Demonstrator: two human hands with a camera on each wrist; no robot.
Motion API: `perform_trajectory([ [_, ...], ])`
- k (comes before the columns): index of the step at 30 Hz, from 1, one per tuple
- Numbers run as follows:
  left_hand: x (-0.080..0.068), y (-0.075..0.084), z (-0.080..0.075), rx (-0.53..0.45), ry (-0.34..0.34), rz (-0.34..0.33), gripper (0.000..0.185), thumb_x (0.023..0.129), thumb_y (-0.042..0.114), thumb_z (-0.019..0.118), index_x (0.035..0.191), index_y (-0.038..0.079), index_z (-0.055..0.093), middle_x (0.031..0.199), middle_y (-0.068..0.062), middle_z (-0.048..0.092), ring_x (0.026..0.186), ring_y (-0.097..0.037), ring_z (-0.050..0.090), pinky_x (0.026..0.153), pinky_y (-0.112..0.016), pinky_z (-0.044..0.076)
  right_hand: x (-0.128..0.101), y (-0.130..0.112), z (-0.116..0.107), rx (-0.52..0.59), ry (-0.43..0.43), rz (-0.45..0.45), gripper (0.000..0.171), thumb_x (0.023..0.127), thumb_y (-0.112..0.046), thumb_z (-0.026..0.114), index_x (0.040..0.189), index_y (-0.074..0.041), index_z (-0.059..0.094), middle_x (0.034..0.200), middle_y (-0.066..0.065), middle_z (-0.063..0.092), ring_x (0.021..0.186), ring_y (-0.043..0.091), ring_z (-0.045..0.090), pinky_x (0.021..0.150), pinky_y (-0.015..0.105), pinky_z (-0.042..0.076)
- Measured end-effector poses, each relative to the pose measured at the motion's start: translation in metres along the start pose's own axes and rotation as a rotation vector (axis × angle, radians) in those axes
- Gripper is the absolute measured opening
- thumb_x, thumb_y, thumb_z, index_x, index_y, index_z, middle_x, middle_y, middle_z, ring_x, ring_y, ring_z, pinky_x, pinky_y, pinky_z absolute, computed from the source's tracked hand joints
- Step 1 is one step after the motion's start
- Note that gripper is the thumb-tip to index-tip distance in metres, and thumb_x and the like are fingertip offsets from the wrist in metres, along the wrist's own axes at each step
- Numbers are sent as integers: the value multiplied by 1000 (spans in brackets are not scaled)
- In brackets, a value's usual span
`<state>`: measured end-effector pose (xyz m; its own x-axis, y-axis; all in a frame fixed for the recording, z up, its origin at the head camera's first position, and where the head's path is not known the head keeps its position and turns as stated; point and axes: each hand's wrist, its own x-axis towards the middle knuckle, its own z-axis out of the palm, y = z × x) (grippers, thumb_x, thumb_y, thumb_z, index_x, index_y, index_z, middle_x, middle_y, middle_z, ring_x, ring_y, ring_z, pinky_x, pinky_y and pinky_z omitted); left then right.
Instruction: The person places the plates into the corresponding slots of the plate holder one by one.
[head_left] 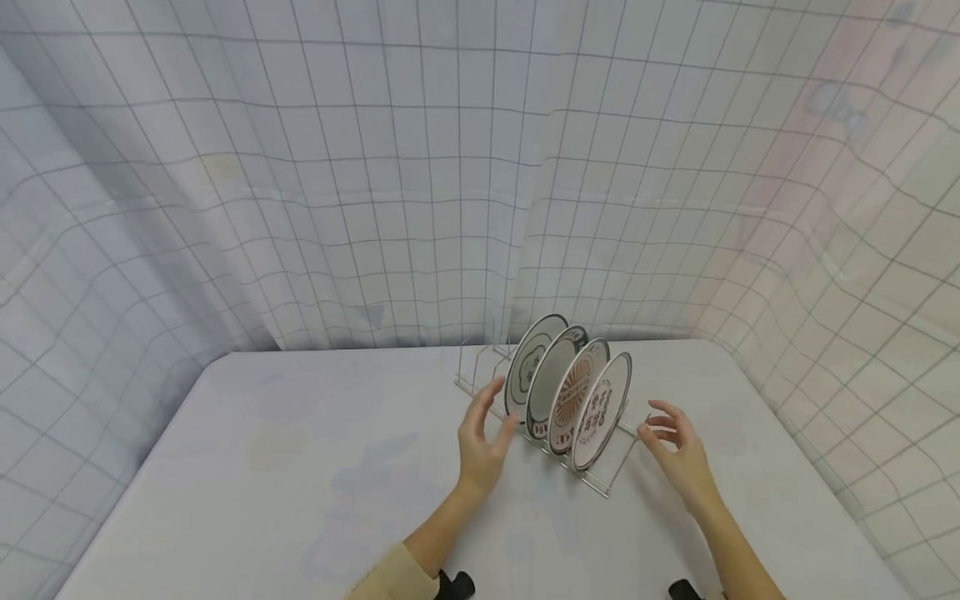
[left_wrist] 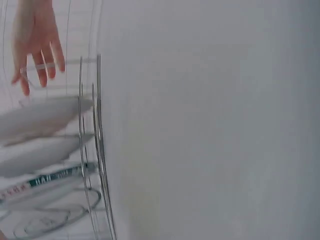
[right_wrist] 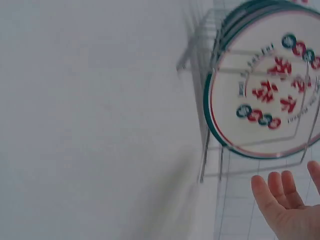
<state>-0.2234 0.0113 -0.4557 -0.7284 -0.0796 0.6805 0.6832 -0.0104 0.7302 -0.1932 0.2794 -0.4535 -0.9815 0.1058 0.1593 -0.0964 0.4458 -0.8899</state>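
Observation:
A silver wire dish rack stands on the table with several patterned plates upright in it, leaning slightly. The rightmost plate has red characters and a dark rim, clear as the plate in the right wrist view. Beside it are a plate with an orange-brown pattern, a plain-centred plate and the leftmost plate. My left hand spreads thumb and fingers by the leftmost plate; I cannot tell whether it touches. Off the rack's right end, my right hand holds nothing, fingers loosely bent.
A white table spreads under the rack and to its left. Grid-patterned curtains hang behind and along both sides, near the table's edges. Black wrist straps show at the lower edge.

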Motion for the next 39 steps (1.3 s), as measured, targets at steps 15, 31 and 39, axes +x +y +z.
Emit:
perform_trajectory([
  [15,-72,33,76,-104,-323,-246,58,87,14,63,134,-8,37,137,-20,40,126,-30,40,101,-37,38,54,41,-38,119,-515,-209,37,96,-5,41,133,4,42,133,26,42,112,8,52,92,15,41],
  [31,-85,26,92,-92,-155,-475,61,83,13,66,133,-9,38,135,-22,42,127,-32,37,102,-42,34,55,38,-31,225,-605,-143,39,96,-4,41,132,9,39,134,17,45,112,13,53,93,22,45],
  [39,-82,21,78,-109,-41,-556,55,82,11,67,130,-7,44,131,-23,41,126,-38,36,101,-45,34,39,26,-15,225,-545,-135,38,94,-4,44,129,11,42,130,23,47,108,14,56,88,25,48],
])
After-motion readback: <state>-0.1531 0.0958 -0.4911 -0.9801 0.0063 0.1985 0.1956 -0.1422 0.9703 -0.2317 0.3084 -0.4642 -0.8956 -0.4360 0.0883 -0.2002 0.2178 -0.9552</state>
